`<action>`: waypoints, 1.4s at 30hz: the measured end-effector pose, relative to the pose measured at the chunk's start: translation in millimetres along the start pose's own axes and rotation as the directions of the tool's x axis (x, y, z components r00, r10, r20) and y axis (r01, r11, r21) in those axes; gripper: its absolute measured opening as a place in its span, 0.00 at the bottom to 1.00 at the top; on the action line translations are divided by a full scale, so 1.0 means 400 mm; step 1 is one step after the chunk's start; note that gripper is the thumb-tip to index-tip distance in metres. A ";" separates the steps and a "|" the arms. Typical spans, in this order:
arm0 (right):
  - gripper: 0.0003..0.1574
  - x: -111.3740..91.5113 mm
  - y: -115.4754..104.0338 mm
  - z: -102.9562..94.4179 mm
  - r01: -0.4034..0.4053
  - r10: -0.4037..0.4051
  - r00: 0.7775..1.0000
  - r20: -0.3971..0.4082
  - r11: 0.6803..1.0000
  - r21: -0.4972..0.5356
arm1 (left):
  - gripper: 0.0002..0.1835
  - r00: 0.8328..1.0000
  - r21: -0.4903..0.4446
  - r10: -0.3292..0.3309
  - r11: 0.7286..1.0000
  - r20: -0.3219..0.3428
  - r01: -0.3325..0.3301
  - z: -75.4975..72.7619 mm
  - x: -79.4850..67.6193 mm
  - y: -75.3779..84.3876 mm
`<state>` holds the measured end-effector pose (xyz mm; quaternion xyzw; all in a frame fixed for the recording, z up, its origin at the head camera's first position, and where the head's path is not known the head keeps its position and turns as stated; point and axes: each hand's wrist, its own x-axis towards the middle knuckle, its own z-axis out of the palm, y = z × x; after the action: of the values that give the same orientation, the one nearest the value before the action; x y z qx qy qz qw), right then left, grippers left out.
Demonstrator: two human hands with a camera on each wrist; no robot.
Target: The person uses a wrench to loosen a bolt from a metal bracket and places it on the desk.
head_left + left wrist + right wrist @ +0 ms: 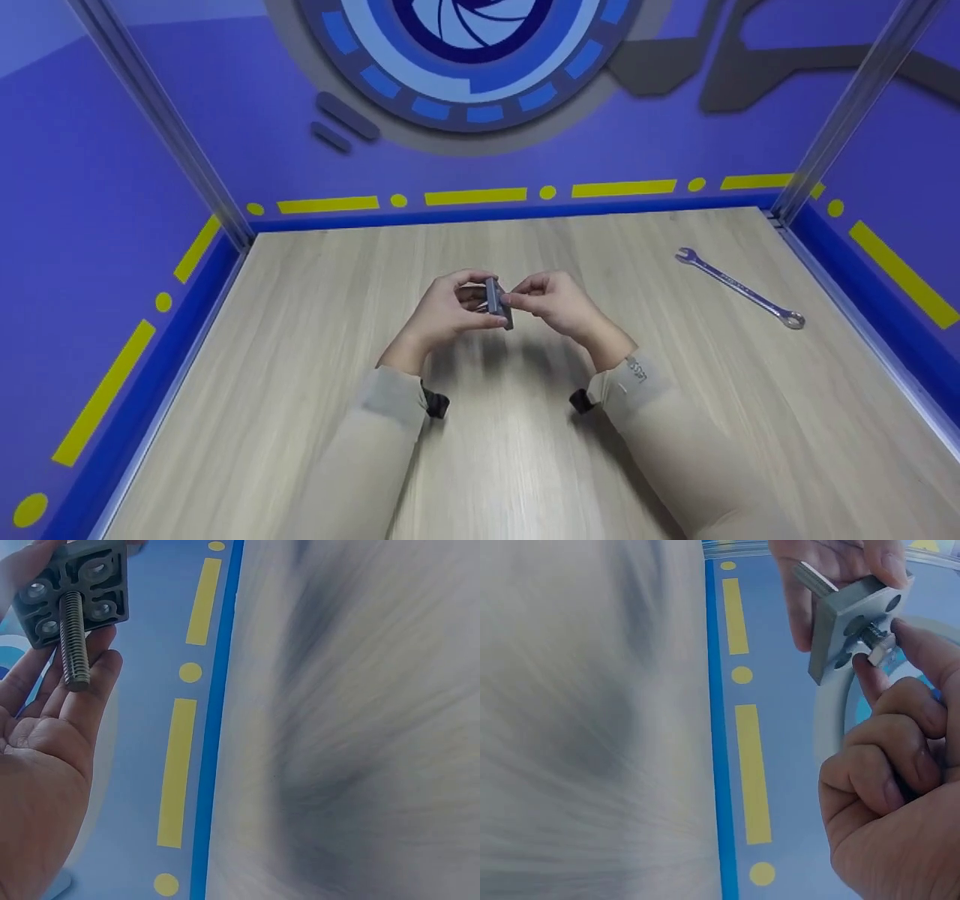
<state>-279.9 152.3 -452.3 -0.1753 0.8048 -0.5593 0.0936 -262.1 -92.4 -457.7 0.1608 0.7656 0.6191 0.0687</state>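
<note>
1 grey plate (pixel 859 609) within left grip (pixel 444 309)

I count one left hand (pixel 446 309) and one right hand (pixel 562 304), two hands in all, in two beige sleeves (pixel 360 457), with two black wrist cameras (pixel 436 405). Between the hands there's one grey square plate (pixel 73 574) with four holes (pixel 99 568), and one bolt (pixel 73 645). Over on the right I see one combination wrench (pixel 739 290); underneath, one wooden tabletop (pixel 495 465). Along the far wall run four yellow bars (pixel 475 196) and four yellow dots (pixel 547 193).
</note>
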 end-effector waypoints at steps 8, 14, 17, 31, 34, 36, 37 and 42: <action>0.20 -0.012 0.000 -0.015 0.043 -0.044 0.999 0.009 0.993 0.112 | 0.39 1.000 -0.015 -0.001 1.000 0.008 0.001 0.006 0.010 0.013; 0.22 -0.002 0.020 -0.002 -0.005 0.006 1.000 -0.006 0.987 0.159 | 0.40 1.000 -0.008 -0.012 1.000 -0.022 0.011 0.011 0.013 0.000; 0.23 0.011 0.034 0.009 -0.034 0.045 0.997 -0.066 0.987 0.158 | 0.41 0.999 -0.009 -0.004 1.000 -0.036 0.004 0.016 0.020 -0.002; 0.14 0.019 0.065 0.015 -0.044 0.063 0.985 -0.162 0.991 0.124 | 0.43 1.000 -0.013 0.009 1.000 -0.022 -0.009 0.038 0.025 -0.020; 0.12 0.017 0.063 0.012 -0.037 0.058 0.991 -0.118 0.984 0.176 | 0.43 1.000 -0.016 0.007 1.000 -0.029 -0.007 0.036 0.023 -0.028; 0.15 0.016 0.064 0.010 -0.015 0.033 0.995 -0.093 0.982 0.189 | 0.43 0.999 -0.021 -0.001 1.000 -0.035 0.000 0.034 0.021 -0.033; 0.17 0.015 0.065 0.010 -0.001 0.017 0.996 -0.082 0.982 0.189 | 0.42 0.999 -0.022 -0.007 1.000 -0.038 0.006 0.034 0.019 -0.035; 0.20 0.012 0.071 0.012 0.049 -0.043 0.998 -0.038 0.984 0.174 | 0.43 0.999 -0.041 -0.030 0.999 -0.045 0.028 0.032 0.009 -0.048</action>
<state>-287.5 155.1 -480.4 -0.1756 0.7498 -0.6327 0.0820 -264.6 -82.8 -478.8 0.1343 0.7564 0.6371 0.0635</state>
